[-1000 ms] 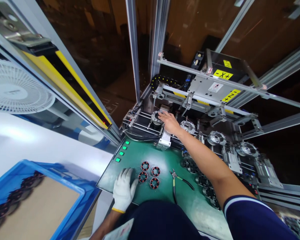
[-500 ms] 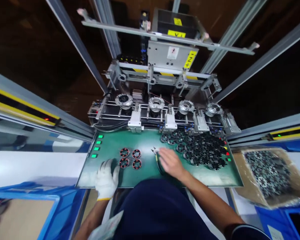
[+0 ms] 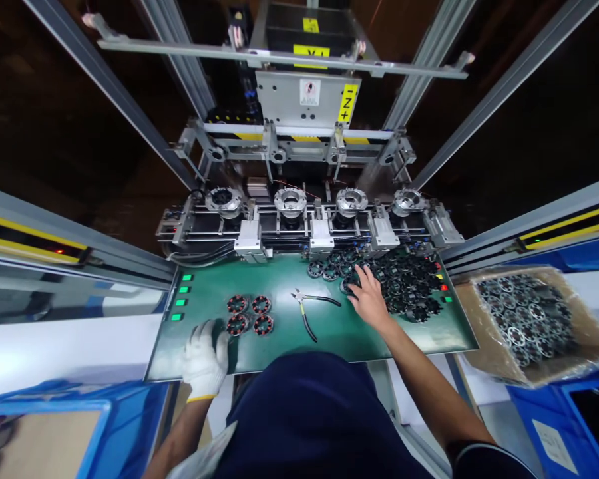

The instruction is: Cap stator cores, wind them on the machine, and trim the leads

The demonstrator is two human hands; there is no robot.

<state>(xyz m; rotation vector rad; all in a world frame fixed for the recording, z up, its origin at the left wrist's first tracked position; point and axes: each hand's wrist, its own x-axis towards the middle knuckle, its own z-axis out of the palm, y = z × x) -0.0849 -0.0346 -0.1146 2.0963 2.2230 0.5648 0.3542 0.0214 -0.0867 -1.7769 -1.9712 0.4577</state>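
Note:
My left hand [image 3: 204, 359], in a white knitted glove, rests at the front left edge of the green tabletop [image 3: 289, 356]. Its fingers are loosely bent and apart, with nothing in them. Beside it lie several ring-shaped motor stators with copper-red windings [image 3: 237, 324]. My bare right hand [image 3: 369, 298] reaches to the near left side of a heap of black motor stators [image 3: 412, 286]. Its fingers are apart, with thumb and forefinger around the edge of one stator [image 3: 348, 286]; a firm grip does not show. Side cutters [image 3: 302, 299] lie with handles spread between the two groups.
A winding machine with several round metal fixtures [image 3: 290, 201] lines the back. Green lit buttons [image 3: 181, 302] sit at the left edge. A cardboard box of stators [image 3: 529, 319] stands on the right, a blue bin [image 3: 104, 419] on the left. Light-curtain posts [image 3: 34, 246] flank the bench.
My right hand has moved from the side cutters right and forward to the stator heap, leaving the cutters lying on the tabletop. My left hand stays at the table edge. The view has shifted.

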